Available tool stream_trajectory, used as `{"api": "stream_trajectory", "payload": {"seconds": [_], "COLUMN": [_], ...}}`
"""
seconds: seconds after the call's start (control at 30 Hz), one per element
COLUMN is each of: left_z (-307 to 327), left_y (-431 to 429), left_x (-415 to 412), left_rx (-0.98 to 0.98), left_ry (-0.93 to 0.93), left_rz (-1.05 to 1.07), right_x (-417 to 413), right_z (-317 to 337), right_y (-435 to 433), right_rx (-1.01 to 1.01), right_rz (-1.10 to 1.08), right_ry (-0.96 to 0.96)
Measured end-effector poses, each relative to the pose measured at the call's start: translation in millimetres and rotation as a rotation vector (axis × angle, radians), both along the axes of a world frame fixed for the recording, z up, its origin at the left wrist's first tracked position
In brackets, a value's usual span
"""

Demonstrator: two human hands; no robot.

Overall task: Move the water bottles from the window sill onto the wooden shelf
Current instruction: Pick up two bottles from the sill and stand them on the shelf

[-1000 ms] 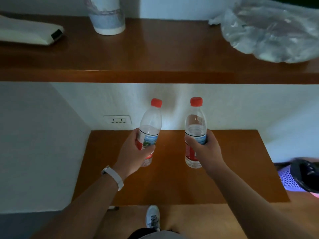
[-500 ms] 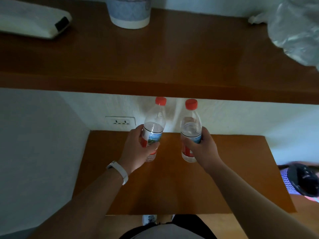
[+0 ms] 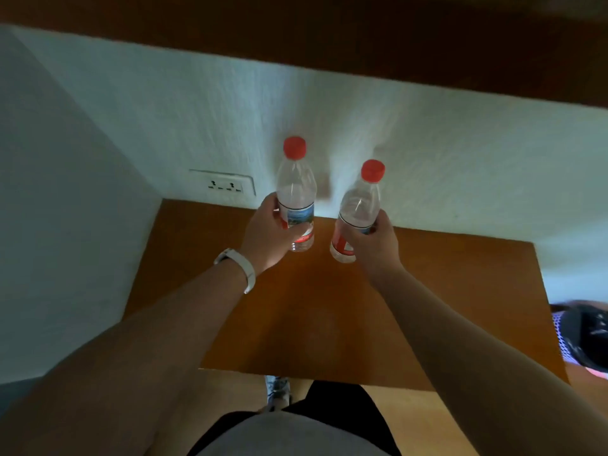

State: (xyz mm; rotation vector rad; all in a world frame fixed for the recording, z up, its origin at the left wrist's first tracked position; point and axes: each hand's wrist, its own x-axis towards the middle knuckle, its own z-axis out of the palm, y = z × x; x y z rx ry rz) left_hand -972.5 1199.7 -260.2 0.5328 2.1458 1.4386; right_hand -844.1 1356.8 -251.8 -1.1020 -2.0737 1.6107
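Head camera shows two water bottles with red caps over the back part of the wooden shelf, near the white wall. Left hand is closed around the left bottle, which is upright. Right hand is closed around the right bottle, which leans a little to the right. A socket is on the wall, left of the bottles. Whether their bottoms touch the shelf I cannot tell

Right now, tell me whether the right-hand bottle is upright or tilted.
Tilted: the bottle in the right hand leans, its red cap right of its base.
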Motion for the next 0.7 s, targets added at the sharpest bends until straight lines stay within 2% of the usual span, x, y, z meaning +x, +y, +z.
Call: {"api": "stream_trajectory", "payload": {"seconds": [0.17,0.37,0.7], "left_z": [-19,-23,-31], "left_y": [17,26,35], "left_x": [-4,-9,-11], "left_rx": [-0.05,-0.127,-0.105], "left_ry": [0.01,0.118,0.15], "left_rz": [0.002,-0.021,-0.015], "right_x": [-9,-16,-19], "right_z": [-20,-27,-44], "right_y": [16,29,31], "right_rx": [-0.005,0.063,0.145], "right_rz": [0.024,0.044,0.065], "right_ry": [-0.024,-0.004,0.003]}}
